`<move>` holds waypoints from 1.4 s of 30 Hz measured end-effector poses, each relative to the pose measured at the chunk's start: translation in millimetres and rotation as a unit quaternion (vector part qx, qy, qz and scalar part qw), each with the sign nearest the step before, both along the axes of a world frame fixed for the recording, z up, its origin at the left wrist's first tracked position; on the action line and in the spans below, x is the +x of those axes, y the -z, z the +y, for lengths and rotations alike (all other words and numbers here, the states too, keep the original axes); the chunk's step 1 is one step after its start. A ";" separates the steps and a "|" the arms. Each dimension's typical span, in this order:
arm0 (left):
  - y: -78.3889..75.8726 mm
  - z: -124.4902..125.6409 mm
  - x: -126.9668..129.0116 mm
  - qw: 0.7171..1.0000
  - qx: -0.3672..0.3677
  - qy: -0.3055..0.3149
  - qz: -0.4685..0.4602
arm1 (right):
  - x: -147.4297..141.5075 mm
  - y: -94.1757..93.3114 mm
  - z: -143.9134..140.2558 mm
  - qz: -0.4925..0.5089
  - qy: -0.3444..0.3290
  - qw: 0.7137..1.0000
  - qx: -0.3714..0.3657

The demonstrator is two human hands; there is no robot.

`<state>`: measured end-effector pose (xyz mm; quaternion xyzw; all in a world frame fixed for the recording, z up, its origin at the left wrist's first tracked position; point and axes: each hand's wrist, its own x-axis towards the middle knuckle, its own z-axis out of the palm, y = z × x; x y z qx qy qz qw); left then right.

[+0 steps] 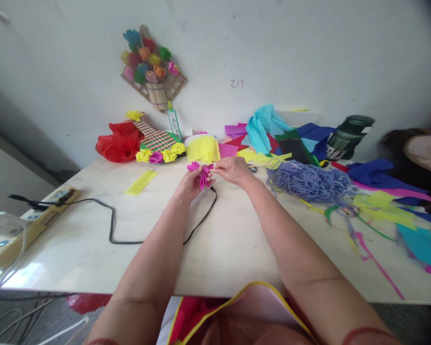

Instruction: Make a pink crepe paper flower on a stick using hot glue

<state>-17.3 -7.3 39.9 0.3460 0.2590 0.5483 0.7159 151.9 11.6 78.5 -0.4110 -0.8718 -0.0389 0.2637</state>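
While both arms stretch out over the pale table (pixel 215 258), the things lie like this from left to right. At nine o'clock a yellow power strip (pixel 32 223) sits at the table's edge, and a black cable (pixel 111 225) runs from it toward the centre. At eleven o'clock a red plastic bag (pixel 119 141) rests against the wall, with a loose yellow paper strip (pixel 141 182) just in front of it. Next to the bag lies a woven paper mat (pixel 158 141) trimmed with small paper flowers, and a flower bouquet craft (pixel 151 67) hangs on the wall above.

At the centre, near twelve o'clock, the left hand (pixel 191 184) is closed around the base of a pink paper flower (pixel 202 173), gripping it from below. The right hand (pixel 232 169) touches the same flower, its fingertips pinching a petal at the flower's right side.

At one o'clock a heap of coloured paper sheets (pixel 266 132) is piled by the wall. A bundle of purple string (pixel 311 182) lies just right of the right wrist. A dark green jug (pixel 348 136) stands at two o'clock, and scattered paper scraps (pixel 388 211) cover the table at three o'clock.
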 end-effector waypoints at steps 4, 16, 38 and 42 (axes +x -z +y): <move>-2.8 -0.5 0.2 1.000 -0.016 -0.005 0.000 | -0.5 -1.0 -1.8 0.003 0.013 1.000 0.004; 0.1 2.0 -0.2 0.999 0.021 -0.030 0.000 | 0.8 -6.7 -4.2 -0.018 0.067 0.998 -0.005; -0.8 -1.2 1.9 0.998 0.050 -0.035 0.031 | 19.4 -14.1 5.6 0.162 0.035 0.980 -0.106; -1.4 -2.8 2.2 0.997 0.071 -0.015 0.039 | 10.5 -11.8 5.1 0.195 0.016 0.972 -0.130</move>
